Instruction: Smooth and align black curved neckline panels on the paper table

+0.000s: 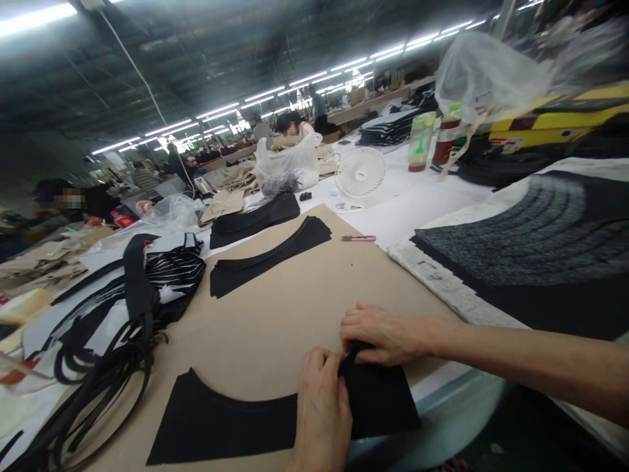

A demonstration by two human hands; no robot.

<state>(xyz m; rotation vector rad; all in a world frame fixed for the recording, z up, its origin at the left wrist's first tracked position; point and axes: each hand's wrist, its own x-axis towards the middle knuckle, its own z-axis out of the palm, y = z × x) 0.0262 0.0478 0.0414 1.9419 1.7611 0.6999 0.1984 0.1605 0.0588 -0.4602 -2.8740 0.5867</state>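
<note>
A curved black fabric piece point(221, 419) lies on the brown cardboard sheet point(289, 308) near the table's front edge. My left hand point(322, 406) rests on its right part, fingers curled and pinching the fabric's upper edge. My right hand point(386, 334) comes in from the right and pinches the same edge just beside the left fingers. A second stack of curved black pieces point(270, 259) lies further back on the cardboard.
Black straps and striped fabric point(122, 314) pile up at the left. A pink cutter point(358, 238), a small white fan point(361, 174), bottles point(422, 141) and plastic bags sit behind. A stack of dark curved pieces point(540, 242) fills the right. Other people work at far tables.
</note>
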